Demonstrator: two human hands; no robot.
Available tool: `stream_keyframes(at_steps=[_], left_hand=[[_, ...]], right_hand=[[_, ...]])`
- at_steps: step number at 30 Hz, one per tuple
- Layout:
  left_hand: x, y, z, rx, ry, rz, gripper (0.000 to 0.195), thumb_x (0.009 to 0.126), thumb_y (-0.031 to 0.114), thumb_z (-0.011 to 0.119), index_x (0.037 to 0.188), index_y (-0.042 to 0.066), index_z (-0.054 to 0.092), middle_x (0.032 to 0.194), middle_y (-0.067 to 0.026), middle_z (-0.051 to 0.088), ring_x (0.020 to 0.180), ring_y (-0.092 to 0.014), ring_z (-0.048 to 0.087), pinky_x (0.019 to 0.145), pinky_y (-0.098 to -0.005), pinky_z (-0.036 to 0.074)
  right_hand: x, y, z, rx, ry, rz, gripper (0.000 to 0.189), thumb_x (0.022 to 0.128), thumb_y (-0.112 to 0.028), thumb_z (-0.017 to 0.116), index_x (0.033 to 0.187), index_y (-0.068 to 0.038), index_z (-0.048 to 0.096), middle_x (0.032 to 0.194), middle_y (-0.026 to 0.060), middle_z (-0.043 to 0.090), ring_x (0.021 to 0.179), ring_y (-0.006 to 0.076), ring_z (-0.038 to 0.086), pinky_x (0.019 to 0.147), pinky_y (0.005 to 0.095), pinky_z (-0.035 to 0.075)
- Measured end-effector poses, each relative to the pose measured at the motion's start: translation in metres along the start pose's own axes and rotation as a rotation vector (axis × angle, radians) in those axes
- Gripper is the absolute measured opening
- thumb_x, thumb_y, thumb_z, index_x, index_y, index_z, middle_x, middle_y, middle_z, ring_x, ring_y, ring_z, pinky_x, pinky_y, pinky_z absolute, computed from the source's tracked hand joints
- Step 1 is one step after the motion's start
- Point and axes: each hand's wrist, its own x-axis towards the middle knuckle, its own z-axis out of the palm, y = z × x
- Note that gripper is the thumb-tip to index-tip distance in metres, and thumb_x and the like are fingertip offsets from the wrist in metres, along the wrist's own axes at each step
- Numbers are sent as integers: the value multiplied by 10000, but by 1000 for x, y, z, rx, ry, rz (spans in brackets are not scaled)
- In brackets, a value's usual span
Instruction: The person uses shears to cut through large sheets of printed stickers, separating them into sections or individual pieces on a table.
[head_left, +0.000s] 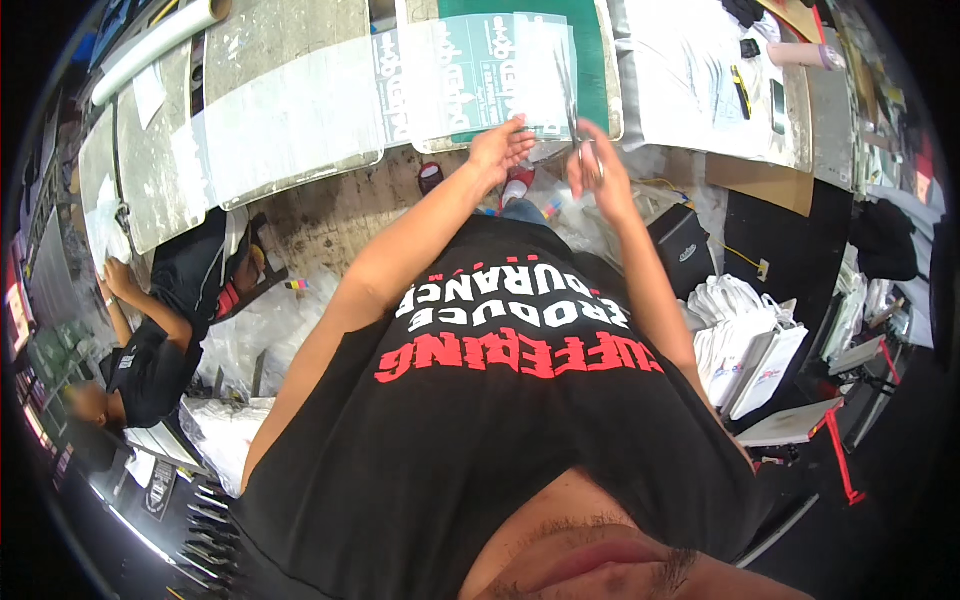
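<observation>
My right hand (602, 169) grips a pair of metal scissors (570, 90), whose blades point away from me over the right end of a clear printed film (480, 71). The film bears white lettering and lies across a green cutting mat (598, 60) on the worktable. My left hand (501, 152) is at the near edge of the film, with its fingertips against it. Whether the fingers pinch the sheet is not clear. A blank translucent stretch of film (292, 105) extends to the left over grey boards.
A roll of film (161, 49) lies at the far left. On the right are a yellow-black utility knife (741, 91), a phone (778, 106) and a pink bottle (806, 56). Another person (150, 360) works at left. Crumpled plastic (262, 337) and a black box (681, 247) are below the table.
</observation>
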Motion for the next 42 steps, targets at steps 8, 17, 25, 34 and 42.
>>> stream_keyframes(at_steps=[8, 17, 25, 34, 42], left_hand=[[-8, 40, -51, 1, 176, 119, 217, 853, 177, 688, 1007, 43, 615, 802, -69, 670, 632, -118, 605, 604, -259, 518], [-7, 39, -40, 91, 153, 122, 207, 823, 162, 726, 956, 41, 623, 841, -62, 681, 693, -116, 618, 669, -253, 520], [-6, 34, -40, 111, 139, 144, 219, 827, 173, 728, 968, 33, 636, 854, -62, 683, 707, -116, 624, 681, -242, 518], [-6, 30, -37, 113, 137, 134, 210, 832, 167, 724, 961, 27, 637, 840, -69, 683, 700, -122, 628, 686, -238, 516], [-7, 29, -36, 143, 154, 117, 217, 827, 163, 724, 962, 18, 635, 835, -81, 684, 684, -129, 636, 655, -247, 522]], right_hand=[[-62, 60, 16, 101, -234, 296, 459, 1004, -375, 424, 1389, -142, 338, 751, 45, 490, 625, 142, 518, 597, 278, 454], [-2, 99, 61, 144, -20, 139, 526, 983, -348, 498, 1438, -162, 311, 705, 30, 485, 569, 127, 484, 537, 277, 445], [-3, 98, 66, 123, 26, 143, 493, 976, -336, 512, 1418, -179, 360, 667, 14, 466, 546, 101, 454, 503, 256, 420], [-3, 100, 68, 109, 39, 134, 476, 973, -321, 514, 1401, -161, 382, 652, 5, 458, 536, 95, 442, 478, 252, 394], [-3, 101, 66, 213, 7, 196, 521, 953, -249, 566, 1418, -127, 367, 650, 6, 471, 513, 93, 439, 444, 248, 386]])
